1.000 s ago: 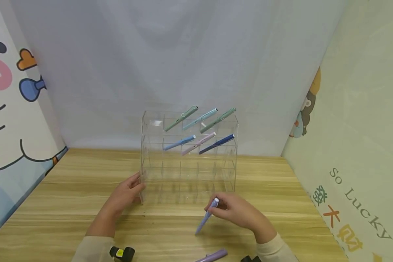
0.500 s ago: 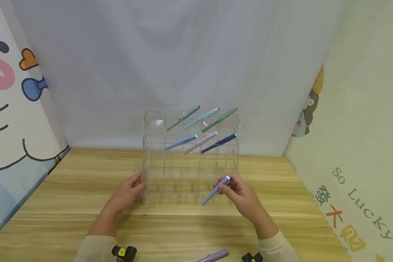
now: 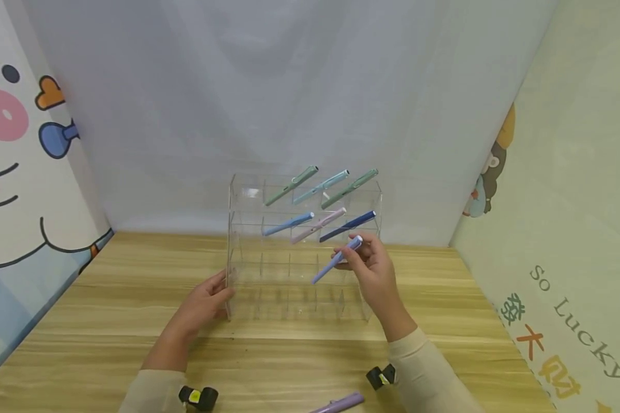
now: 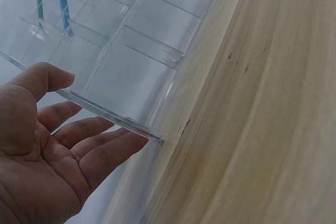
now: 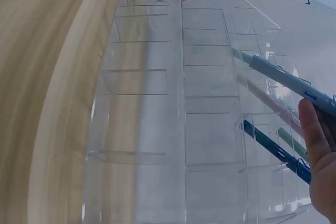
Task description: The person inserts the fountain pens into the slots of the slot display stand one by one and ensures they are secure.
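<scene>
A transparent acrylic pen rack (image 3: 299, 269) with tiers of small compartments stands upright on the wooden table. My left hand (image 3: 202, 301) grips its left side panel, thumb on one face and fingers on the other, as the left wrist view shows. My right hand (image 3: 376, 272) pinches a periwinkle capped pen (image 3: 336, 261) between thumb and fingers, slanted in front of the rack's right half, white end up. Just above it, a navy pen (image 3: 347, 226), a pink pen (image 3: 318, 225) and a blue pen (image 3: 288, 223) lean in the second tier.
In the top tier lean a light blue pen (image 3: 320, 187) and two green ones, among them a left green pen (image 3: 291, 186). A purple pen (image 3: 339, 403) lies on the table (image 3: 268, 367) at the near edge. A grey curtain (image 3: 310, 86) hangs behind the rack.
My right hand has lifted the periwinkle pen from low over the table up to just below the second tier. My left hand stays at the rack's side.
</scene>
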